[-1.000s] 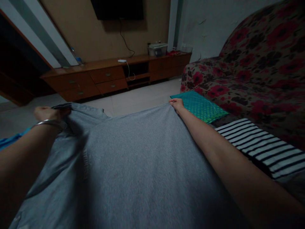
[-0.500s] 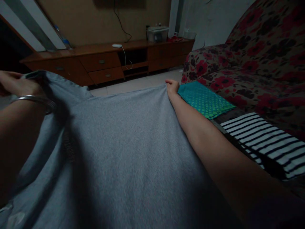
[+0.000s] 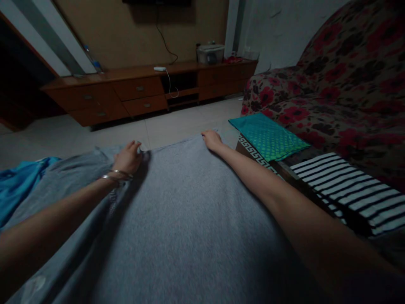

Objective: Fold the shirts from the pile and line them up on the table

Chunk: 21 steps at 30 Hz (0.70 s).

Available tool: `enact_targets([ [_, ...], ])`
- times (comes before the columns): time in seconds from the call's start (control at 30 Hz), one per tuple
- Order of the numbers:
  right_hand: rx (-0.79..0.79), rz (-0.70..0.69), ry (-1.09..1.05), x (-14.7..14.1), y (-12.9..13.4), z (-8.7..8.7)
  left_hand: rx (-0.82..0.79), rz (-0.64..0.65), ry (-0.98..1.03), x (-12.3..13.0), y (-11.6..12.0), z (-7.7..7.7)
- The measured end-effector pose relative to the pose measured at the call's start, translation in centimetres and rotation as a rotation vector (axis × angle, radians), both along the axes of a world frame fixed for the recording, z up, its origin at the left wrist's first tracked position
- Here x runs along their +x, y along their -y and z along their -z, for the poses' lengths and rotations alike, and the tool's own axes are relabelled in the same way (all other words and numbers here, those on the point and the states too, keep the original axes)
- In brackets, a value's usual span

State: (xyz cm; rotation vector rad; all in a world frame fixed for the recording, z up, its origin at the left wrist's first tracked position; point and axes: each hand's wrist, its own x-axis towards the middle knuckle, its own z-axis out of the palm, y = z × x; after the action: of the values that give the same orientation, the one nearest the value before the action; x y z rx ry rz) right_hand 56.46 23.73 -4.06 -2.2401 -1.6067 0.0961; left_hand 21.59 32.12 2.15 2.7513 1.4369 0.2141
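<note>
Head view: the shirt (image 3: 190,211) is spreading across the lower middle, between and under the person's forearms, with its far edge facing the floor (image 3: 190,120). The right hand (image 3: 211,138) is pinching the far right corner, thumb and fingers closed on the cloth. The left hand (image 3: 126,159) is bending its fingers at the same edge, tips only slightly apart; whether they are gripping cloth or merely resting on it, I cannot tell.

Handling this edge well is probably depending on an even, light pull, both hands staying level so that the line between them is running straight. A firmer pinch on the left would likely be helping, as loose cloth is bunching there.

The shirt is looking plain grey and softly flecked, mostly smooth in the middle. Deep, shadowed folds are running down its left part, partly swallowing some lettering (image 3: 113,200) below the wrist. A pale patch (image 3: 35,285) is showing near the bottom left.
</note>
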Motion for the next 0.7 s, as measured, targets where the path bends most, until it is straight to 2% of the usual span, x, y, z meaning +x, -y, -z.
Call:
enact_targets([
  [0.1, -0.011, -0.044, 0.043, -1.5, 1.0, 1.1, -0.066, -0.013, -0.079, -0.1, 1.8, 3.0],
  [0.17, 0.040, -0.054, 0.080, -1.6, 1.8, 1.6, -0.039, -0.039, -0.090, -0.4, 1.5, 4.5],
  [0.27, 0.079, -0.044, 0.100, -1.1, 2.3, 1.8, 0.006, -0.078, -0.089, -0.4, 0.0, 5.5],
  [0.4, 0.066, -0.015, 0.092, -0.2, 2.0, 0.6, -0.020, -0.107, -0.063, -0.3, -1.2, 5.5],
  [0.5, 0.019, 0.026, 0.075, -1.2, 2.5, -1.2, 0.041, -0.082, 0.018, -0.5, -0.8, 5.1],
  [0.6, -0.004, 0.076, 0.079, -5.7, 5.0, -2.7, 0.166, -0.073, 0.110, -0.4, 0.7, 4.2],
  [0.63, 0.023, 0.002, 0.105, -8.1, 6.3, -2.9, 0.186, -0.057, 0.122, -0.1, 1.5, 3.9],
  [0.7, 0.094, -0.244, 0.142, -13.0, 9.6, -2.7, 0.185, 0.002, 0.111, 0.4, 3.7, 3.1],
])
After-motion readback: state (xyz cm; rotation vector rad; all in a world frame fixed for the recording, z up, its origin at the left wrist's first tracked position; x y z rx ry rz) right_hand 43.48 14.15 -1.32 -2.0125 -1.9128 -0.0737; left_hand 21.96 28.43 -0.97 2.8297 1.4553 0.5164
